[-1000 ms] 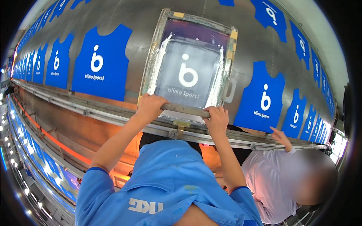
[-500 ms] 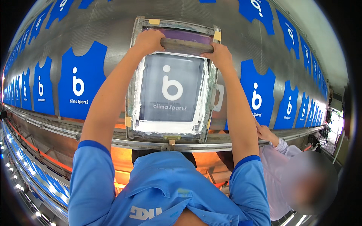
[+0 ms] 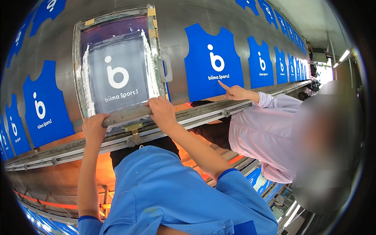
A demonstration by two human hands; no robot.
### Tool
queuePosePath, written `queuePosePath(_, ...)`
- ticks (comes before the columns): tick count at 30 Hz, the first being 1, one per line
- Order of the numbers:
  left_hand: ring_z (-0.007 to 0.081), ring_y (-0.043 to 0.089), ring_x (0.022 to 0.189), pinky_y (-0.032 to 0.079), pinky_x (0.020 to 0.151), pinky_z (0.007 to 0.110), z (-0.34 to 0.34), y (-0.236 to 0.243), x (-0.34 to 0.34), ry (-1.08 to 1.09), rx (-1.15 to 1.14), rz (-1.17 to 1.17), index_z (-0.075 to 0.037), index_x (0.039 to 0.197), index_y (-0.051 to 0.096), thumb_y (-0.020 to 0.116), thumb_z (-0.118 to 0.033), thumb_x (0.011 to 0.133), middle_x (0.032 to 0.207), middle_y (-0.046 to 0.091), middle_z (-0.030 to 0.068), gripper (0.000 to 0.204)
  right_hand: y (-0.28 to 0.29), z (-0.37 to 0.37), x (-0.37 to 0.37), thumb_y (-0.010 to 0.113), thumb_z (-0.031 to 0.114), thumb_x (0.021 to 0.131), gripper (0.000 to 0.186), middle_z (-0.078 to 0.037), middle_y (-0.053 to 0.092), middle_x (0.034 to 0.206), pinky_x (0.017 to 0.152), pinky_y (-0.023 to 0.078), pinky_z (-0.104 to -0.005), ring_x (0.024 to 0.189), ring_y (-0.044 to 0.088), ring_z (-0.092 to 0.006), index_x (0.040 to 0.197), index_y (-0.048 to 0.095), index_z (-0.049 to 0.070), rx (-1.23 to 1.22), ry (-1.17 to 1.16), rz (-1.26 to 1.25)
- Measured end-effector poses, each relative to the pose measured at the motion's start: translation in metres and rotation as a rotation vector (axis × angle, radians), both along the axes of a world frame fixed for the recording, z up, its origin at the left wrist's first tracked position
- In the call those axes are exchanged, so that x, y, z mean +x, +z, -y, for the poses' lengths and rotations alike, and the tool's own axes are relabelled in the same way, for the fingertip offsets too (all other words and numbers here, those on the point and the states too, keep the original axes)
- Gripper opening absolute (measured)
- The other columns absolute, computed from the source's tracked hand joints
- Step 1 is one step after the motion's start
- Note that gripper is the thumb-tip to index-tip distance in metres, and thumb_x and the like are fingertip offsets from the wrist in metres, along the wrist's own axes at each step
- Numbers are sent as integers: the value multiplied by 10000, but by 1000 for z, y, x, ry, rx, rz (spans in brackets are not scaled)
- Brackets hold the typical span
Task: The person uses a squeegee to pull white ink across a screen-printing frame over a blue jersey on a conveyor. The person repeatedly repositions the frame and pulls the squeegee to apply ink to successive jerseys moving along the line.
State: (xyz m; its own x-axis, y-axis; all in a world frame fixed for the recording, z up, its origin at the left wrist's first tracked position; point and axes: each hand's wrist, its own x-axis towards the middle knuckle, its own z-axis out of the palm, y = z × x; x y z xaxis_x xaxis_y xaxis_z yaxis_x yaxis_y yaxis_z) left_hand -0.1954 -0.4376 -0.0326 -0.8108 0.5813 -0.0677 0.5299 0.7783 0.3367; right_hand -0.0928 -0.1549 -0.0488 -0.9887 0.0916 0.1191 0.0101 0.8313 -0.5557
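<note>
A squeegee (image 3: 127, 114) with a worn wooden handle lies across the near end of a screen-printing frame (image 3: 76, 68). My left hand (image 3: 94, 127) is closed around its left end, and my right hand (image 3: 161, 112) grips the right end. Inside the frame, the grey mesh (image 3: 100, 84) shows a white rounded emblem with a line of lettering below. Thick white ink (image 3: 147, 55) borders the mesh on both sides, and a purple band crosses its far end. The squeegee's blade is hidden beneath the handle and my fingers.
Blue vest-shaped pieces (image 3: 196, 58) with white prints lie in rows on the long grey table (image 3: 168, 23). A metal rail (image 3: 203, 119) runs along its near edge. To the right, a person in a pale top points a hand (image 3: 239, 93) at the nearest printed piece.
Both my hands have drawn the squeegee from the frame's far end to its near end. My view has swung rightward, and the other person's pointing hand now shows over a blue piece.
</note>
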Motion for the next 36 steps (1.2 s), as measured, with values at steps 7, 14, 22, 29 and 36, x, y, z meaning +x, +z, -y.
queuePosePath(7, 278, 685, 1011, 523, 836, 420, 5, 6, -10, -164, 34, -170, -70, 919, 698, 852, -328, 720, 1233, 701, 84, 360, 12, -10, -22, 829, 274, 759, 309, -144, 679, 863, 802, 538, -485, 936, 655, -367, 928, 660, 77, 12, 171, 139)
queuePosePath(14, 349, 697, 793, 538, 711, 477, -41, 27, -31, -68, -156, 167, -103, 962, 709, 797, -440, 793, 831, 723, 118, 387, 28, -13, -53, 833, 359, 760, 336, -153, 686, 850, 788, 540, -474, 906, 670, -342, 921, 707, 92, 84, 141, 316)
queuePosePath(22, 304, 612, 1205, 515, 945, 411, -37, 41, 19, 82, -30, 157, -137, 966, 753, 870, -47, 568, 1461, 567, 82, 425, 51, 0, 12, 783, 253, 837, 418, -91, 698, 1072, 862, 512, -416, 962, 624, -308, 1210, 676, 98, -296, -112, -9)
queuePosePath(29, 284, 668, 1093, 474, 886, 393, -28, 21, 9, -11, -207, 195, -146, 1159, 736, 728, 40, 588, 1181, 734, 48, 601, -11, -98, 89, 781, 64, 840, 236, -84, 695, 890, 708, 499, -362, 756, 630, -246, 1065, 709, 66, -441, -703, 24)
queuePosePath(36, 316, 680, 1049, 472, 966, 408, -36, 23, 10, -53, -215, 178, -62, 1159, 736, 718, -20, 734, 1134, 749, 109, 428, -72, -145, 126, 814, 152, 793, 164, 20, 613, 742, 595, 398, -341, 649, 563, -191, 899, 688, 151, -169, -477, 78)
